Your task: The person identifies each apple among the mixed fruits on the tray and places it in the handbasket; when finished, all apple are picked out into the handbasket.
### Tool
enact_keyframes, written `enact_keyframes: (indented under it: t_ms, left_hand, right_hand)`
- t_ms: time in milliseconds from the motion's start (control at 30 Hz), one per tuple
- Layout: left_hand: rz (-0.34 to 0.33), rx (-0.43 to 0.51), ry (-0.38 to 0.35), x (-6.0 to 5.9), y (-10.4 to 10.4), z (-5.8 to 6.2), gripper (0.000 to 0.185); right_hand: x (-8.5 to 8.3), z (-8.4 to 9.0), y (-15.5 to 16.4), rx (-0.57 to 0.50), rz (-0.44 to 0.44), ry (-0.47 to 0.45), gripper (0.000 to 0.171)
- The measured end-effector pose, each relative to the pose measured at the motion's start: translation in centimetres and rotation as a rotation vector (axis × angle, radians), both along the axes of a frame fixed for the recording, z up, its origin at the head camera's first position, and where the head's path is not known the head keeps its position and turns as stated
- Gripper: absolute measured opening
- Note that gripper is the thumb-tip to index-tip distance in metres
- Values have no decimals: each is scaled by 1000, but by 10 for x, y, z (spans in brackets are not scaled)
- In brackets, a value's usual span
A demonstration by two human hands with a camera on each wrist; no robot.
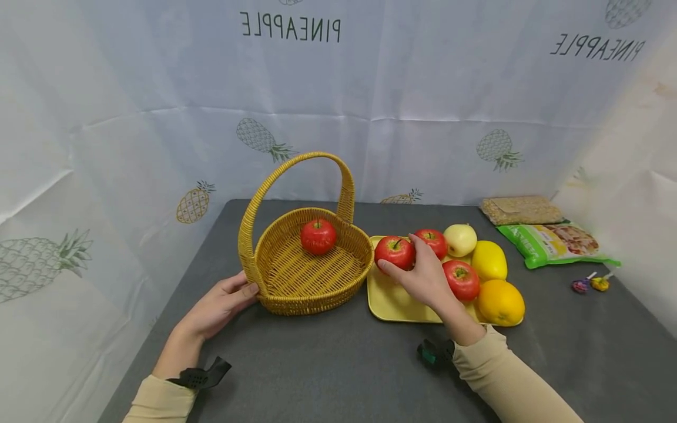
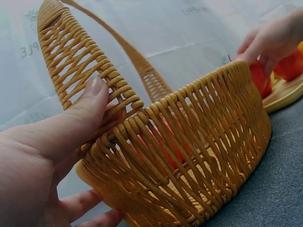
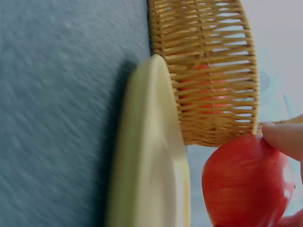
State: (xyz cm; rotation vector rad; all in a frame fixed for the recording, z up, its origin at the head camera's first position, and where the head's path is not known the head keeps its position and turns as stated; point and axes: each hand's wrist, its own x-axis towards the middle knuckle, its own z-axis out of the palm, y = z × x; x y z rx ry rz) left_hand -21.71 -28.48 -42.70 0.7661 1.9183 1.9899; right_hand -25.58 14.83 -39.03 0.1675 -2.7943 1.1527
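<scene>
A yellow wicker basket (image 1: 296,282) with a tall handle stands mid-table, one red apple (image 1: 318,236) inside it. My left hand (image 1: 235,294) rests against its left wall. In the left wrist view the straight thumb (image 2: 92,97) presses on the handle's base, and the basket wall (image 2: 203,132) fills the frame. My right hand (image 1: 408,265) grips a red apple (image 1: 392,248) at the back left of the yellow tray (image 1: 388,302). In the right wrist view a fingertip (image 3: 284,139) touches that apple (image 3: 244,184), beside the tray's rim (image 3: 151,142) and the basket (image 3: 213,71).
Also on the tray lie two red apples (image 1: 461,279), a pale pear (image 1: 460,239), a lemon (image 1: 489,260) and an orange (image 1: 500,302). A green snack bag (image 1: 552,242), a tan packet (image 1: 520,210) and two lollipops (image 1: 589,284) lie at the right. A pineapple-print cloth backs the table.
</scene>
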Motion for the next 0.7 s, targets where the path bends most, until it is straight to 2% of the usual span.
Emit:
enact_keyframes:
  t_ms: [167,300,567,700]
  left_hand:
    - [7,-6,0,0,-1,0,44]
    - [13,-16,-6,0,-2,-1,44]
    - [24,-25,-18,1,-2,0,45]
    - [26,-28,-14,1,-1,1,46]
  right_hand:
    - [0,15,1,21,9,1,104]
    - [-1,26,1,-24,19,-26,101]
    - [-4,47,-7,-166,58,-188,101]
    - [-7,54,-13,-166,100,-197,92]
